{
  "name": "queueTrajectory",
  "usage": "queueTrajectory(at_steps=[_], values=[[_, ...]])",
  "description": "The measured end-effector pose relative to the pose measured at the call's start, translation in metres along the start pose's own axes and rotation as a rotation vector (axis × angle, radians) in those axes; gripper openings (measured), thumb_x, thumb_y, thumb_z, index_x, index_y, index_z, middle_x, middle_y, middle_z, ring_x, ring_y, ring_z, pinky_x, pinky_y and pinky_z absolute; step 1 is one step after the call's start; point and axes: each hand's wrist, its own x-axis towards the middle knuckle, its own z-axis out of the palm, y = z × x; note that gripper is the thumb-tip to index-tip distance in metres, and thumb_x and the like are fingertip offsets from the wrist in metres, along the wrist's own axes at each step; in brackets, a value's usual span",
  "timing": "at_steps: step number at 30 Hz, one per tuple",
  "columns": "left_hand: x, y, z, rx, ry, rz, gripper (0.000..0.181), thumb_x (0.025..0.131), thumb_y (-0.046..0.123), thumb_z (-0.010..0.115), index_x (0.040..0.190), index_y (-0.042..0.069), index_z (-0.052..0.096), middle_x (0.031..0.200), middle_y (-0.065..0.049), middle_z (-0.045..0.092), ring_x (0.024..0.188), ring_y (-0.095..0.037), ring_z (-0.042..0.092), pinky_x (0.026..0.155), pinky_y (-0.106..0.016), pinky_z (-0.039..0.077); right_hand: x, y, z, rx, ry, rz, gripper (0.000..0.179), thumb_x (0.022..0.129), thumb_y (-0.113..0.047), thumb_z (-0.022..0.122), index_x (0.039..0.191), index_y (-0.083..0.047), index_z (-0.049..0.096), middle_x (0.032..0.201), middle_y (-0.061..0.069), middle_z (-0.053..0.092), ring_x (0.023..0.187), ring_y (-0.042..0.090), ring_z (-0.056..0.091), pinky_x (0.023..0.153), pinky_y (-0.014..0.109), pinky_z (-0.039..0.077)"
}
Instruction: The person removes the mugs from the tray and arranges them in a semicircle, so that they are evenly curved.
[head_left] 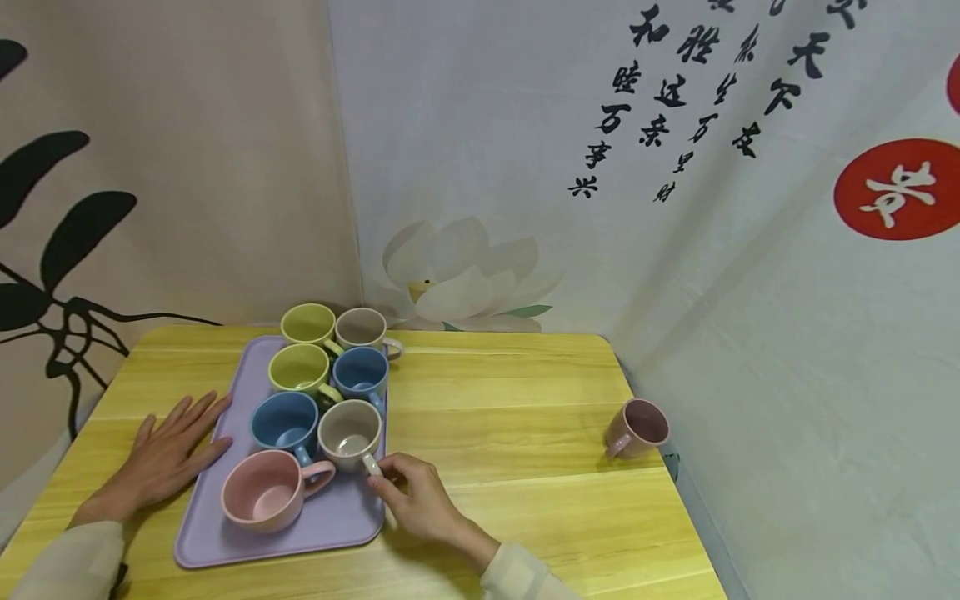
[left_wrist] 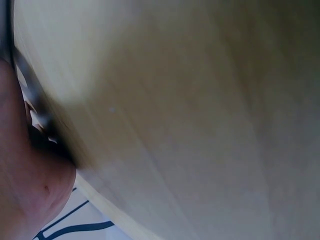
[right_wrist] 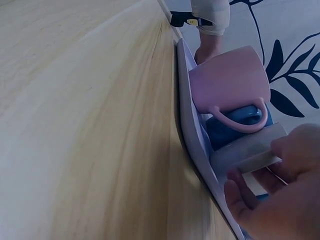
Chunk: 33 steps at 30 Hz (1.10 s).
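Note:
On a lilac tray (head_left: pixel 206 533) stand several cups in two rows. My right hand (head_left: pixel 420 500) pinches the handle of a light grey cup (head_left: pixel 350 433) at the tray's right side; the right wrist view shows thumb and fingers at that handle. A pink cup (head_left: pixel 262 492) sits nearest, its handle pointing right. Behind it are a blue cup (head_left: pixel 285 423) and a green cup (head_left: pixel 298 367). My left hand (head_left: pixel 168 454) lies flat with fingers spread, its fingertips at the tray's left edge. In the left wrist view only part of that hand shows, blurred.
Another green cup (head_left: pixel 307 323) and a taupe cup (head_left: pixel 362 327) stand at the tray's far end, with a second blue cup (head_left: pixel 361 372) in front. A mauve cup (head_left: pixel 637 427) stands alone at the right edge of the wooden table (head_left: pixel 517 417). A printed curtain (head_left: pixel 480 167) hangs behind.

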Motion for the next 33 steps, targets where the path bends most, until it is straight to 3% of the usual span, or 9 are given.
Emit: queueTrajectory(at_steps=[5,11,18,33], values=[[0.0003,-0.0015,0.0010,0.001,0.003,0.002,0.084,0.117,0.059,0.048,0.183,0.023,0.011,0.187,-0.032,0.009,0.172,-0.064,-0.006,0.127,-0.086,-0.025,0.0004,-0.0008,-0.0010,-0.017,-0.007,-0.003,0.015,0.112,-0.012,0.071,0.117,0.001,0.077,0.111,0.020,0.083,0.091,-0.002,0.070,0.086,0.014,0.061],[0.0010,-0.0036,0.0025,0.004,0.016,0.011,0.084,0.117,0.059,0.049,0.183,0.024,0.011,0.188,-0.030,0.009,0.172,-0.063,-0.006,0.128,-0.084,-0.026,0.0005,-0.0036,-0.0012,0.005,-0.005,0.011,0.014,0.111,-0.010,0.071,0.116,0.002,0.076,0.112,0.022,0.083,0.095,0.002,0.075,0.088,0.013,0.062],[0.0007,-0.0036,0.0023,-0.001,0.005,0.004,0.084,0.117,0.059,0.048,0.183,0.024,0.011,0.188,-0.031,0.009,0.172,-0.064,-0.006,0.127,-0.085,-0.025,-0.0004,-0.0014,0.0014,0.023,0.019,0.003,0.015,0.110,-0.010,0.073,0.114,0.004,0.078,0.108,0.024,0.083,0.090,-0.008,0.066,0.084,0.012,0.061],[-0.0003,-0.0032,0.0027,-0.002,0.015,0.008,0.083,0.117,0.058,0.049,0.183,0.024,0.013,0.188,-0.031,0.010,0.172,-0.063,-0.004,0.128,-0.086,-0.024,-0.0028,-0.0001,0.0030,0.089,0.058,0.026,0.015,0.108,-0.010,0.076,0.111,0.003,0.081,0.106,0.024,0.084,0.088,-0.008,0.068,0.085,0.013,0.062]])
